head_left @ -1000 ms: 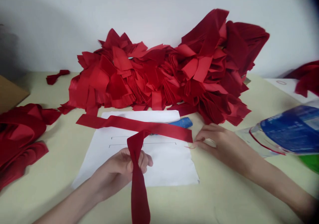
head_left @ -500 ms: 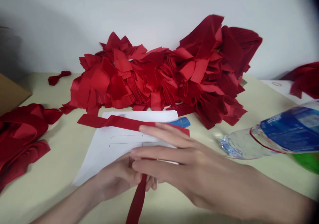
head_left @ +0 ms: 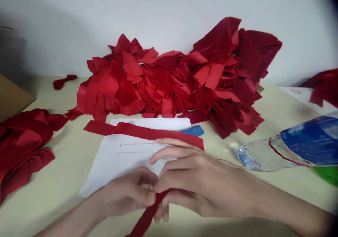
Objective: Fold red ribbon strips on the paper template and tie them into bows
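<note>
My left hand (head_left: 126,191) and my right hand (head_left: 195,184) meet low on the sheet of white paper (head_left: 111,163), which has thin printed lines. Both hands pinch a dark red fabric strip (head_left: 145,220), whose lower end runs down out of view. The grip hides most of the pinched part. A second red strip (head_left: 137,132) lies slantwise across the paper, and the fingers of my right hand rest just below its right end.
Behind the paper is a large heap of red fabric strips (head_left: 163,82). A blue item (head_left: 194,130) pokes out from under the paper. A plastic water bottle (head_left: 280,149) lies at right, more red fabric (head_left: 23,142) at left, and a cardboard box (head_left: 10,98) at the far left.
My right hand has moved from the table right of the paper onto the strip beside my left hand. The strip no longer stands up above my left hand. It now slants down and away.
</note>
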Demonstrator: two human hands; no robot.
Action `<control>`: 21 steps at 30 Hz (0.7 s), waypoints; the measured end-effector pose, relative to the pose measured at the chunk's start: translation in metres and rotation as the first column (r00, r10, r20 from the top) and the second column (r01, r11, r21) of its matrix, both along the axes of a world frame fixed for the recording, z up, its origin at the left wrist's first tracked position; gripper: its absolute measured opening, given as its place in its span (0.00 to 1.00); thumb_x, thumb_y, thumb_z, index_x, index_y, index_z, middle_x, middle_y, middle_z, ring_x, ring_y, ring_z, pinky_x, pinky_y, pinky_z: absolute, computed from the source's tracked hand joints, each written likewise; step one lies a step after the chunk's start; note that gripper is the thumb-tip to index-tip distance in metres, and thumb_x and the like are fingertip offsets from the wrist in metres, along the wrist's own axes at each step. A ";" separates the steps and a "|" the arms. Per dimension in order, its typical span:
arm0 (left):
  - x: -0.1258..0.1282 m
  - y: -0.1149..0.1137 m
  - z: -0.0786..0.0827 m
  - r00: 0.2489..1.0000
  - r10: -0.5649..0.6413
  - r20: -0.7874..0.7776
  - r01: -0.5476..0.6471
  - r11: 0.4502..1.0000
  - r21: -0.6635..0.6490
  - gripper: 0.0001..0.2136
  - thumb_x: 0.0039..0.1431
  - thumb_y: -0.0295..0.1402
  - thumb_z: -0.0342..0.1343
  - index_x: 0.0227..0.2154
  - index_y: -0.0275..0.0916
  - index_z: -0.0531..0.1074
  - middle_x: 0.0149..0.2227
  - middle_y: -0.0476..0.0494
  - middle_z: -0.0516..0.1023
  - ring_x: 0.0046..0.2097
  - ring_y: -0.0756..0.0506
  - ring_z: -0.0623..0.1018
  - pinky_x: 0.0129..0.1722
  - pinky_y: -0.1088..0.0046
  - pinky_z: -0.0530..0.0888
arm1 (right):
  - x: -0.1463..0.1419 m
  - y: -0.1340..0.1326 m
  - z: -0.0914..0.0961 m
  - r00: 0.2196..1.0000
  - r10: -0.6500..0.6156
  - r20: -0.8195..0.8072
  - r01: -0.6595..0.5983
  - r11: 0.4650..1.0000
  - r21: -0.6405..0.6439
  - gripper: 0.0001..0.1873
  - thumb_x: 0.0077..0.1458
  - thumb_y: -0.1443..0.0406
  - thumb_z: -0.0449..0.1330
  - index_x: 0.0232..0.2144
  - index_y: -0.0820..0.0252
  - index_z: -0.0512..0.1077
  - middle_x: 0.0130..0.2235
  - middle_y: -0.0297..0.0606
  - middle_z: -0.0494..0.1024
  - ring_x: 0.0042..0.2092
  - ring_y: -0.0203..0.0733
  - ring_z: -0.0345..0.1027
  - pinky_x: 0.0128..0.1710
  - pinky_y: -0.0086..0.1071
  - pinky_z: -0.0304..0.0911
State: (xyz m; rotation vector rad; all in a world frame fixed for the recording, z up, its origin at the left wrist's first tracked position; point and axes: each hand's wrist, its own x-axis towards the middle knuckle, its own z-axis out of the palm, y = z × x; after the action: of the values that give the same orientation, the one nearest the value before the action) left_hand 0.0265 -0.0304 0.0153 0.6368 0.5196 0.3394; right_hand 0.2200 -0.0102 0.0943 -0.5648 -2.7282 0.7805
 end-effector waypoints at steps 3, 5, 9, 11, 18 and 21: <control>-0.006 0.008 0.003 0.998 -0.009 -0.062 0.011 0.999 0.041 0.17 0.51 0.45 0.60 0.29 0.33 0.78 0.30 0.39 0.79 0.32 0.44 0.77 0.34 0.69 0.72 | 0.008 0.003 -0.006 0.989 -0.140 -0.040 0.138 0.990 -0.037 0.05 0.56 0.69 0.59 0.32 0.57 0.76 0.32 0.34 0.78 0.52 0.39 0.64 0.57 0.37 0.54; -0.011 0.013 0.010 0.984 0.055 -0.167 -0.042 0.995 0.086 0.22 0.58 0.48 0.51 0.36 0.33 0.78 0.36 0.34 0.79 0.36 0.41 0.78 0.38 0.66 0.73 | 0.014 0.005 -0.013 0.963 -0.262 -0.066 0.257 0.963 -0.078 0.04 0.53 0.69 0.60 0.31 0.57 0.75 0.36 0.37 0.77 0.50 0.41 0.65 0.53 0.38 0.58; -0.022 0.022 0.021 0.925 0.216 -0.312 -0.170 0.971 0.166 0.31 0.57 0.56 0.43 0.40 0.32 0.76 0.39 0.32 0.80 0.41 0.38 0.78 0.40 0.64 0.74 | 0.021 0.006 -0.033 0.894 -0.439 -0.090 0.429 0.897 -0.111 0.01 0.50 0.68 0.62 0.28 0.58 0.74 0.42 0.40 0.74 0.49 0.42 0.66 0.51 0.40 0.59; -0.025 0.023 0.021 0.888 0.281 -0.363 -0.191 0.945 0.265 0.26 0.53 0.54 0.53 0.41 0.35 0.76 0.39 0.35 0.80 0.39 0.39 0.78 0.38 0.66 0.74 | 0.021 0.006 -0.042 0.874 -0.476 -0.094 0.467 0.878 -0.105 0.01 0.51 0.68 0.62 0.28 0.58 0.74 0.42 0.40 0.73 0.49 0.42 0.66 0.52 0.40 0.58; -0.027 0.023 0.010 0.804 0.304 -0.512 -0.114 0.923 0.368 0.13 0.51 0.37 0.62 0.39 0.38 0.73 0.19 0.49 0.76 0.21 0.49 0.74 0.21 0.76 0.68 | 0.015 0.002 -0.056 0.902 -0.419 -0.103 0.426 0.903 0.055 0.03 0.53 0.68 0.59 0.29 0.59 0.73 0.35 0.39 0.76 0.49 0.42 0.65 0.55 0.44 0.54; -0.034 0.027 0.010 0.825 0.246 -0.509 -0.067 0.936 0.345 0.11 0.51 0.35 0.62 0.37 0.38 0.73 0.17 0.52 0.74 0.18 0.51 0.71 0.18 0.79 0.65 | 0.012 -0.001 -0.059 0.924 -0.351 -0.150 0.377 0.900 0.217 0.05 0.56 0.68 0.57 0.31 0.60 0.73 0.30 0.36 0.77 0.49 0.43 0.65 0.58 0.47 0.48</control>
State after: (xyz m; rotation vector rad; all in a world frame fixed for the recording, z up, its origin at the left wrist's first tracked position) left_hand -0.0071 -0.0029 0.0249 1.0143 1.0910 0.4028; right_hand 0.2322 -0.0116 0.0355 -0.9117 -2.4586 0.3655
